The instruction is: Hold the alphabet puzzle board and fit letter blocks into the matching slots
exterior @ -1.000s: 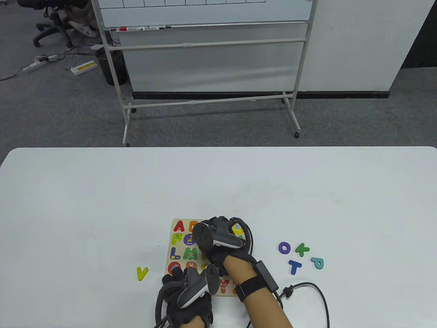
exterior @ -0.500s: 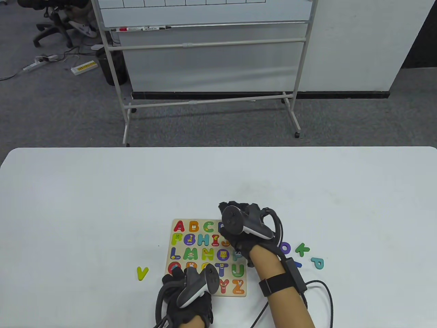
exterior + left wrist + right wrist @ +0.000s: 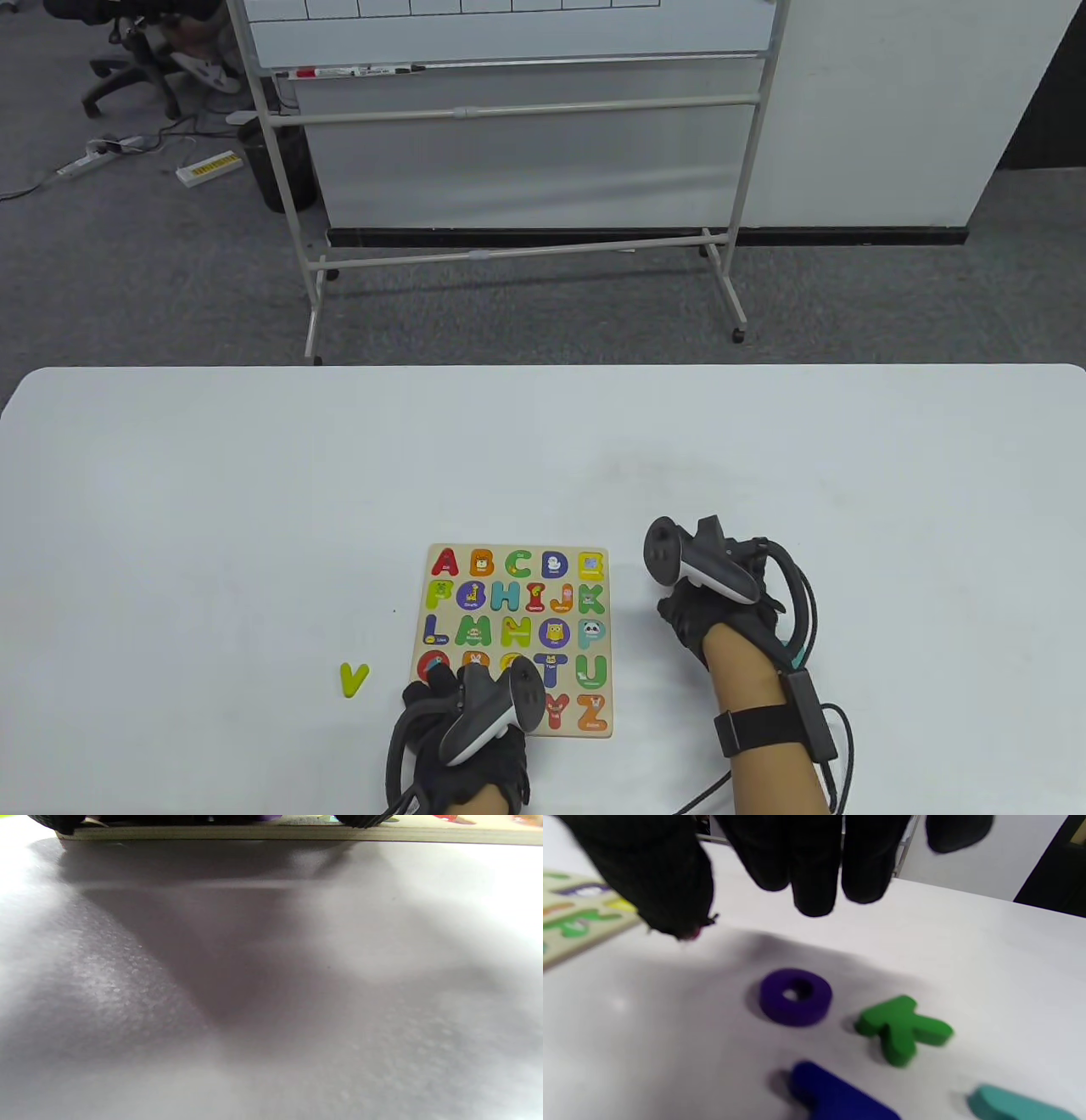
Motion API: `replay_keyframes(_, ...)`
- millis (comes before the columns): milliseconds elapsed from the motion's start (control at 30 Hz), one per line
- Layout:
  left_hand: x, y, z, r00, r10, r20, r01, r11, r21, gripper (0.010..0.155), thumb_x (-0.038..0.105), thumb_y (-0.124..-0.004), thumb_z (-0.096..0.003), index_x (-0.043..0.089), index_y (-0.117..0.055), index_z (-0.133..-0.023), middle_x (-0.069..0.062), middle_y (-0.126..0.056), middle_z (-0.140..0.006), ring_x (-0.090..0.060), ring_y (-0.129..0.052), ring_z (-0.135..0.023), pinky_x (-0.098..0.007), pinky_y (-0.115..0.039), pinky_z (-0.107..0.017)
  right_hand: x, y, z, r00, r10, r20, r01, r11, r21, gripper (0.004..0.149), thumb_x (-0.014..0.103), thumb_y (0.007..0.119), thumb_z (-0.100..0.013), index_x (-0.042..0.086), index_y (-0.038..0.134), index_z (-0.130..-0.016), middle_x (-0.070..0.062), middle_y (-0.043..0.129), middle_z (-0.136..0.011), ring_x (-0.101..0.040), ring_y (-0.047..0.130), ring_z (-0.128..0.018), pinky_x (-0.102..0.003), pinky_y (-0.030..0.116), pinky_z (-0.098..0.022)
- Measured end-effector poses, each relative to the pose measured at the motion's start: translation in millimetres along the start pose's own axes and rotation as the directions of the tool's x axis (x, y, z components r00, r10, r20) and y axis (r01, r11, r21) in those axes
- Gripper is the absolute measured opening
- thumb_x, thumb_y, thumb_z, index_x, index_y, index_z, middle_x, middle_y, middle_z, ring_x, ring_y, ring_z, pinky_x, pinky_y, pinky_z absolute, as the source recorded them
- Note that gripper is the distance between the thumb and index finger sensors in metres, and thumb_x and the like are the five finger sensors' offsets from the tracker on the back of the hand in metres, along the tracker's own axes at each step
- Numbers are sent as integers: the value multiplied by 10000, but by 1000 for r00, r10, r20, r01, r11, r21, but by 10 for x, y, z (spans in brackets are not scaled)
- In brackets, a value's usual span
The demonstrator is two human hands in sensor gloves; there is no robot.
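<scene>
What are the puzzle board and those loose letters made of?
The board looks like pale plywood: its bare edge in the left wrist view shows a light, layered wood tone. The purple O and green K look like thick painted wood with a matte finish, though dense foam is possible.

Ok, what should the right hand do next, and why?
Probably lower the right hand and pinch the purple O. Its fingers hang empty just above that letter, while the left hand rests on the puzzle board.
</scene>
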State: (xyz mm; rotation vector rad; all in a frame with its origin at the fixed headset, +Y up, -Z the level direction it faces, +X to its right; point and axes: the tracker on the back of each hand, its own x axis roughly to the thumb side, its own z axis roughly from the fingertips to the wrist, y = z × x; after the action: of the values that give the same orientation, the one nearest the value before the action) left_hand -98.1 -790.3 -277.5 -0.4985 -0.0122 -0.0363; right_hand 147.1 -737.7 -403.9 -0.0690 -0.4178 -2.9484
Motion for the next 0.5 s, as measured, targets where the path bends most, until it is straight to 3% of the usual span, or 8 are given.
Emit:
replay_keyframes(367,1,0,-1,1000,-2,-1,2,1000,-2,797,450,-516,-516,-97,-255,-1034,-474,-260,-1016,-767,-405,-876,-760,-558,-578,-77,239,-6,1000,19,-18,-18,999,32,738,460,918,-420,218,664,-1070,-93,757,-1071,-379,724,-1039,-685,490,-730)
replay_keyframes(500,1,-1,-2,1000,-4,0,4,1000,-5,798,450,-513,-515,-97,-251,-1033,-473,-256,-1016,-767,-403,-877,-761,-555,-580,-82,246,0,1000,17,-21,-17,1000,24,716,450,917,-422,210,685,-1056,-97,783,-1042,-370,785,-963,-644,551,-717)
